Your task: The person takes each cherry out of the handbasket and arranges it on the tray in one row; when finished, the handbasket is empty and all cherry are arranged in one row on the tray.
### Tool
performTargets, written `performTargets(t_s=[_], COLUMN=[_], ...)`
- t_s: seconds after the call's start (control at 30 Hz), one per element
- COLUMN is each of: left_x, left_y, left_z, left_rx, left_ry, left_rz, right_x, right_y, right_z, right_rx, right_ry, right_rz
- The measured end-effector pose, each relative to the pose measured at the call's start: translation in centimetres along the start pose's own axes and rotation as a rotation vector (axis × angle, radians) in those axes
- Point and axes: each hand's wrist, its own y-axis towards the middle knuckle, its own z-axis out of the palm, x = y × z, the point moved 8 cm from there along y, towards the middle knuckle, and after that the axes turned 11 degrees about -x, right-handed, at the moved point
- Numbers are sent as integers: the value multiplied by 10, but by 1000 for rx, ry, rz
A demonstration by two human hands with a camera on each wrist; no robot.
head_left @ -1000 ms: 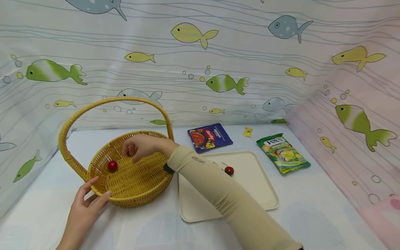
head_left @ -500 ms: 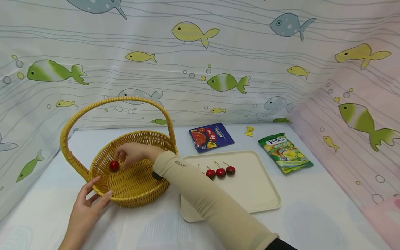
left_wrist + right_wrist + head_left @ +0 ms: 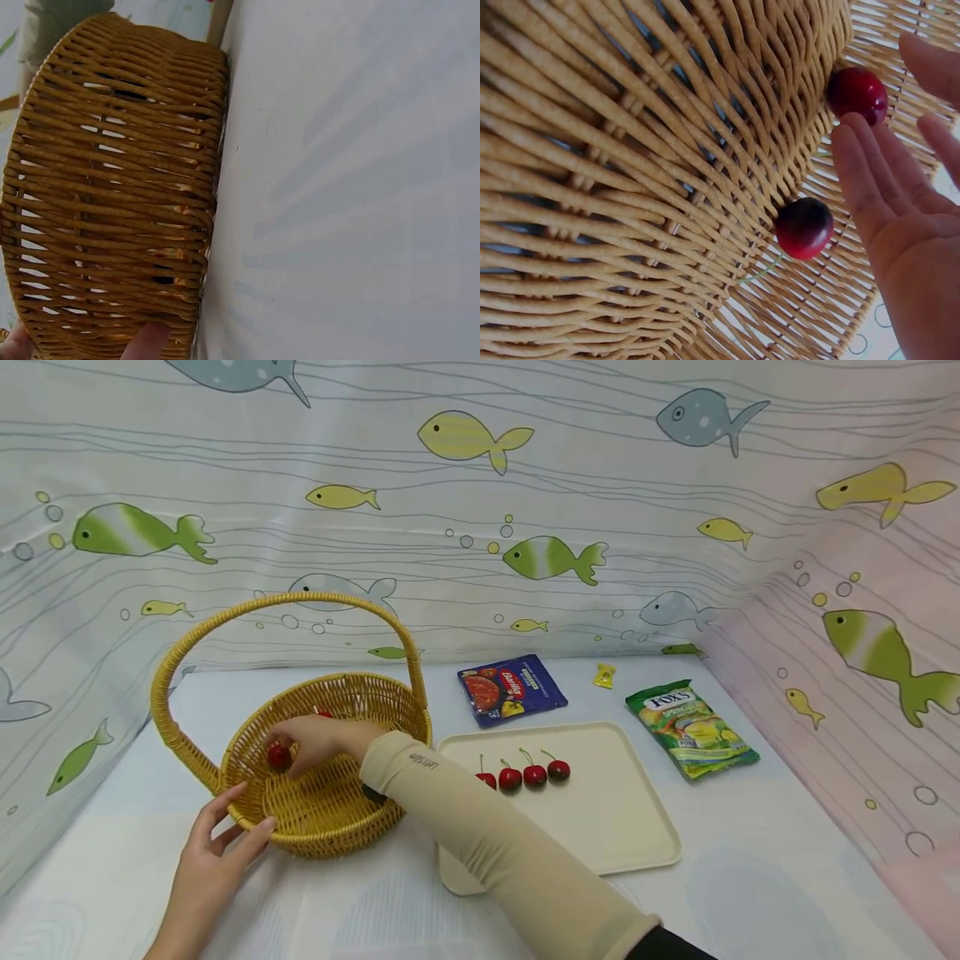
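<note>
The two hands were apart from each other, both at the round, yellow-brown woven wicker basket with a tall arched handle (image 3: 341, 841), which stood upright at left on the white cloth (image 3: 757, 906). The left hand (image 3: 212, 867) held the near-left rim, thumb and forefinger spread on it beside the handle's near foot; the left wrist view showed a fingertip against the outer wall.

The right hand (image 3: 315, 743) was inside the basket, its fingers at a round, glossy dark-red cherry (image 3: 279, 757) near the left wall. In the right wrist view those fingers were extended and the thumb stood away from the fruit; whether the fingertips touched it could not be determined. A second dark-red cherry with a green stem (image 3: 804, 227) lay in the basket close to the wall.

Four stemmed red cherries (image 3: 535, 776) lay in a row on a cream rectangular tray with rounded corners (image 3: 615, 835), right of the basket; a beige sleeve (image 3: 480, 835) crossed the tray and partly hid the leftmost. Behind the tray lay a dark-blue Barilla pouch (image 3: 512, 691) and a small yellow wrapped packet (image 3: 603, 675); to its right, a green FOX'S bag (image 3: 692, 731).
</note>
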Motion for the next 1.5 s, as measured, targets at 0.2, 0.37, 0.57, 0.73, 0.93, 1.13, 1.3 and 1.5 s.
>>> performTargets(t_s=[0.2,0.37,0.57,0.73,0.93,1.13,1.3,1.5], left_x=[-5,-6,-3,-5,-5,-6,-5,-5], left_y=[1,1,0,-1,-2,-3,-4,-4], left_z=[5,6,3,2,1,-1,-1,0], left_rx=[12,18,23,17,15,10,11,8], left_ry=[-22,-19,-6,-13,-15,-11,-24,-36], left_rz=[51,58,49,62,55,54,48,53], right_x=[-10,-13,-7,-5,-3,3,7,20], right_y=[-4,-8,-9,-7,-7,-6,-9,-21], right_z=[1,0,2,1,10,17,20,0], right_rx=[17,27,48,34,110,169,205,190], right_ry=[-34,-20,-45,-49,5,23,2,-14], right_rz=[21,28,13,14,10,-33,-44,-116])
